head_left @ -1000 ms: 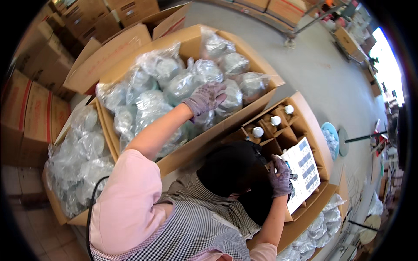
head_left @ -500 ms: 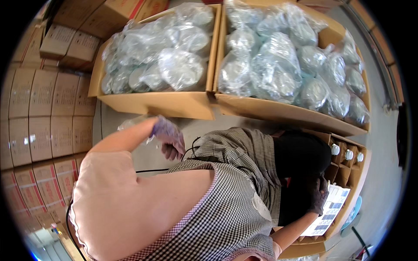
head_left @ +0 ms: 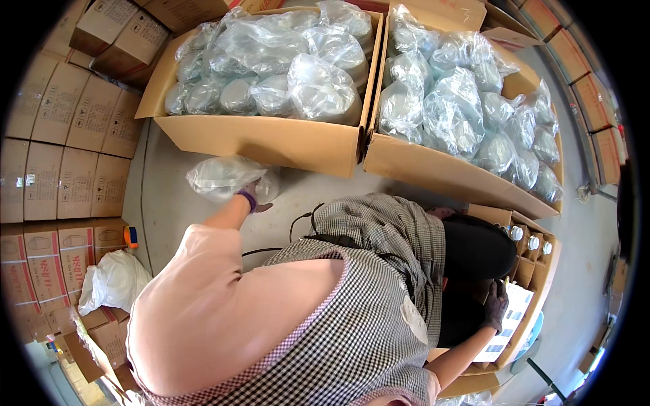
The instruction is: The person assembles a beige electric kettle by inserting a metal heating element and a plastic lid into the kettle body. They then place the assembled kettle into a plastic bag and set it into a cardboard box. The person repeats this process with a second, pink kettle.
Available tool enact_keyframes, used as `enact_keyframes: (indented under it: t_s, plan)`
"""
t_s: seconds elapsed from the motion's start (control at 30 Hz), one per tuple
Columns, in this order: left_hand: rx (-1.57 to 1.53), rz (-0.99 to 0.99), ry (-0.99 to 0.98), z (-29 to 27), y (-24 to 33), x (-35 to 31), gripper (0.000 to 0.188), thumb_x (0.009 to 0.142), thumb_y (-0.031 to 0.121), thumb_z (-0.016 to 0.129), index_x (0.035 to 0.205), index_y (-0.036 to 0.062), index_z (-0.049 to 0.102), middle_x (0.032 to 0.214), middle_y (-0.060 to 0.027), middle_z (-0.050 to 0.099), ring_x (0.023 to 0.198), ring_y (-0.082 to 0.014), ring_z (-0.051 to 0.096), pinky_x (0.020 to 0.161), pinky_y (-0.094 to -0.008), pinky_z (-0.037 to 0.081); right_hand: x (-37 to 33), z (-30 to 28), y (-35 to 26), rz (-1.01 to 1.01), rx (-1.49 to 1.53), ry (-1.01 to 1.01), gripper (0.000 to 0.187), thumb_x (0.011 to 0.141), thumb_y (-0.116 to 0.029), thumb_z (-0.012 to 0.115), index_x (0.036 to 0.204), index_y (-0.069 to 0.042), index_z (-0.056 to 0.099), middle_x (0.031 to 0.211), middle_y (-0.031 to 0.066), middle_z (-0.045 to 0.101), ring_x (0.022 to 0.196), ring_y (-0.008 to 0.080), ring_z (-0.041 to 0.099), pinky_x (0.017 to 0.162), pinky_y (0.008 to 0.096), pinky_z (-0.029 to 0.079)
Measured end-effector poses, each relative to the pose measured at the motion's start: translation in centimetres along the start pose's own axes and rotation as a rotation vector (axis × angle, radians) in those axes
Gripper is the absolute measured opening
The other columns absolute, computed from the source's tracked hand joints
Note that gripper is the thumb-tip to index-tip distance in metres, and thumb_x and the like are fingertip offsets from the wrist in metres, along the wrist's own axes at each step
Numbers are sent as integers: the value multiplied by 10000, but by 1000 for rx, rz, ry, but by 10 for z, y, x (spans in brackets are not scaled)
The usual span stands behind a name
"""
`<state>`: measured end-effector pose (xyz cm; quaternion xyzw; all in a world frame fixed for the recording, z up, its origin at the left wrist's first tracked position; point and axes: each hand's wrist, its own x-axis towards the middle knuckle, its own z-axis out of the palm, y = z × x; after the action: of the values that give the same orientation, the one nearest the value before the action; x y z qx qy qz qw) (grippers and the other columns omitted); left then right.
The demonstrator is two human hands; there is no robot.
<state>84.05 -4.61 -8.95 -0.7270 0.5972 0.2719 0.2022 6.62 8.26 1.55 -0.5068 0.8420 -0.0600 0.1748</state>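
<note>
My left hand (head_left: pixel 254 193), in a greyish-purple glove, reaches to a clear plastic bag with a rounded, glass-like item (head_left: pixel 227 177) in it, low in front of the left carton. The thumb stands apart from the fingers, which touch the bag and are partly hidden. At the right, my gloved right hand (head_left: pixel 497 308) is closed at the edge of a white sheet of printed labels (head_left: pixel 518 310). That sheet lies over a divided carton (head_left: pixel 542 277), where several bottles with white caps (head_left: pixel 533 243) stand in the far compartments.
Two open cartons, the left one (head_left: pixel 257 139) and the right one (head_left: pixel 447 166), hold several plastic-bagged glass items. Stacked cartons (head_left: pixel 78 122) line the left side, with a white sack (head_left: pixel 115 281) beside them. A dark cable (head_left: pixel 298 220) hangs near my waist.
My left hand has moved from hanging with curled fingers to the bagged item on its far side. The view has shifted. My right hand stays at the label sheet.
</note>
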Motion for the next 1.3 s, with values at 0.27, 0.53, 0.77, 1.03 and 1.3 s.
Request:
enact_keyframes:
  t_s: [0.27, 0.53, 0.77, 1.03, 1.3]
  plan:
    - [-970, -496, -19, 8, -37, 26, 914, 801, 691, 593, 1473, 100, 407, 1520, -50, 412, 1431, -269, 325, 1187, -362, 259, -18, -14, -8, 4, 157, 6, 367, 1006, -286, 480, 1215, -29, 638, 1202, 174, 665, 1128, 352, 611, 973, 404, 461]
    - [-524, 297, 24, -95, -208, -92, 608, 732, 304, 845, 1228, 54, 598, 1252, -125, 604, 1183, -254, 567, 1056, -403, 448, -21, -5, 3, 13, 312, 13, 341, 989, -262, 550, 1191, -12, 664, 1138, 139, 696, 1030, 265, 638, 936, 362, 471]
    - [-1202, 558, -252, -283, -102, -109, 257, 916, 145, 681, 1147, 54, 614, 1073, -82, 664, 948, -214, 664, 870, -378, 568, -25, 0, 13, -10, 262, 73, 352, 1001, -265, 507, 1210, -21, 649, 1169, 161, 683, 1098, 311, 629, 964, 377, 463]
    - [-676, 989, 97, -417, 184, -120, 295, 920, 112, 679, 1202, 70, 608, 1151, -71, 655, 999, -210, 656, 853, -368, 564, -45, -13, -18, 54, 239, 247, 363, 982, -289, 556, 1217, -31, 652, 1178, 176, 679, 1132, 340, 616, 981, 388, 454]
    - [1, 1635, 668, -469, 466, 7, 372, 948, 74, 547, 1320, 64, 540, 1222, -90, 643, 1162, -238, 594, 1054, -337, 445, -46, -24, -39, 20, 321, 346, 222, 936, -209, 586, 1088, -69, 667, 1046, 203, 680, 1039, 391, 629, 929, 435, 480]
